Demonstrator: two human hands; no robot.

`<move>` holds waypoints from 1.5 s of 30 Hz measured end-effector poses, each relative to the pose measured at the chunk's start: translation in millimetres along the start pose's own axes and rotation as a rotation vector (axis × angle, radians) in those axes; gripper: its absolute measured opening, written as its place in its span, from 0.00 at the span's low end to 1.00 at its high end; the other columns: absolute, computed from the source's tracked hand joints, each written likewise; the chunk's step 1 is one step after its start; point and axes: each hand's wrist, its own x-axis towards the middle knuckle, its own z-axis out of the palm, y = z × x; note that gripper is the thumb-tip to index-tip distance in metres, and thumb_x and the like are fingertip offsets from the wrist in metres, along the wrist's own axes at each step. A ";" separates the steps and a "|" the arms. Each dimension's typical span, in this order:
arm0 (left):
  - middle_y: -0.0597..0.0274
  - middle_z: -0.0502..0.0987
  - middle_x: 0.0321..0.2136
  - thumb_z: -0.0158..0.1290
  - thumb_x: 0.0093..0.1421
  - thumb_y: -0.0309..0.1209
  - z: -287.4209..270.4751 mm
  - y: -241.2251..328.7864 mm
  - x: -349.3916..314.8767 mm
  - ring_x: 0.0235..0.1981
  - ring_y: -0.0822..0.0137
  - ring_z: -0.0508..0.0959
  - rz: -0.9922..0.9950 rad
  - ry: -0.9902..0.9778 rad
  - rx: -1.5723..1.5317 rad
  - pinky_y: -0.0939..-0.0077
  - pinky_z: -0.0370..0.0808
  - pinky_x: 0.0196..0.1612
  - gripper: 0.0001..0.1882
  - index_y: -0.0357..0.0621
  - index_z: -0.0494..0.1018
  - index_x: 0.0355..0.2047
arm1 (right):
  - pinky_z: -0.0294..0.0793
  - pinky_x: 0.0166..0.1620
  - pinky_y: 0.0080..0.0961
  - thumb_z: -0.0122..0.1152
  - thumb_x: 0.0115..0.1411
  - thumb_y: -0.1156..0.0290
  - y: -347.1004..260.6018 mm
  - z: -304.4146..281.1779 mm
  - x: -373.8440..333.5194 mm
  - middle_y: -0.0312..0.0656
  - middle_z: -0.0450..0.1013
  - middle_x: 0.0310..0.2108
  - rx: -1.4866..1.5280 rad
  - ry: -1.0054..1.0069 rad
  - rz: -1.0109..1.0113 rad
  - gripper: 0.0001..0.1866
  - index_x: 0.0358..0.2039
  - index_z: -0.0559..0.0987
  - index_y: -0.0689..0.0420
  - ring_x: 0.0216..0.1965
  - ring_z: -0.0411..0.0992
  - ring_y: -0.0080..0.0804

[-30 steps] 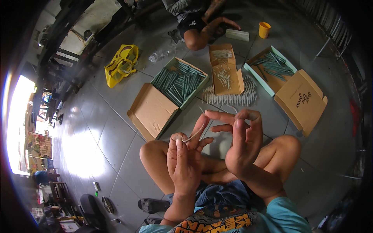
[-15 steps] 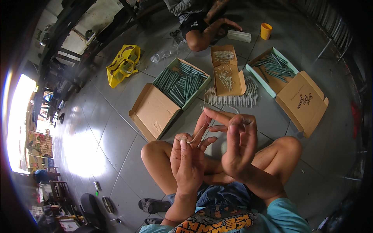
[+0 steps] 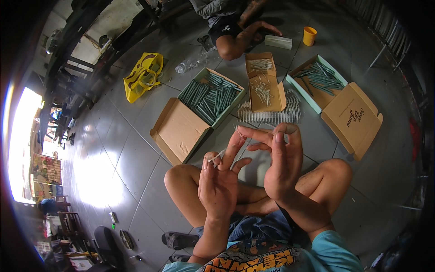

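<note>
My left hand is raised over my crossed legs. Its thumb and a finger pinch a thin white string, a short length of which shows across the fingertips. Another left finger reaches up and meets a fingertip of my right hand, where fine pale ends stick out. The right thumb presses against a bent finger; what lies in that pinch is too small to make out. Beyond my hands, a row of thin clear and white pieces lies on the floor, below a small brown box with slim white sticks.
An open box of green sticks lies left, another box with fewer green sticks right. Farther off are a yellow bag, clear plastic, a yellow cup and a seated person whose hand is by a pale block.
My right hand has moved slightly right and up, its thumb now higher. The string's longer loop between the hands no longer shows; the left pinch has shifted a little up and left.
</note>
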 end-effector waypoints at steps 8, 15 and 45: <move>0.35 0.59 0.64 0.29 0.71 0.45 -6.2 -10.1 1.9 0.67 0.41 0.57 0.079 -0.057 0.050 0.50 0.65 0.58 0.22 0.48 0.67 0.53 | 0.79 0.38 0.25 0.34 0.73 0.59 -13.0 -1.9 7.3 0.59 0.78 0.40 0.146 0.045 0.246 0.14 0.40 0.62 0.57 0.41 0.80 0.40; 0.31 0.59 0.63 0.34 0.69 0.47 -5.9 -10.5 0.3 0.66 0.43 0.59 0.082 -0.005 0.107 0.51 0.63 0.59 0.24 0.42 0.61 0.55 | 0.77 0.38 0.26 0.38 0.73 0.59 -15.3 -11.1 15.3 0.55 0.78 0.37 0.198 0.073 0.332 0.15 0.43 0.65 0.58 0.38 0.80 0.37; 0.31 0.75 0.48 0.29 0.74 0.39 21.8 -1.7 -10.4 0.52 0.46 0.77 0.082 0.324 0.412 0.63 0.70 0.54 0.27 0.22 0.62 0.56 | 0.75 0.33 0.20 0.50 0.68 0.74 1.4 0.5 4.6 0.49 0.78 0.34 0.028 0.058 0.022 0.07 0.43 0.65 0.60 0.30 0.76 0.26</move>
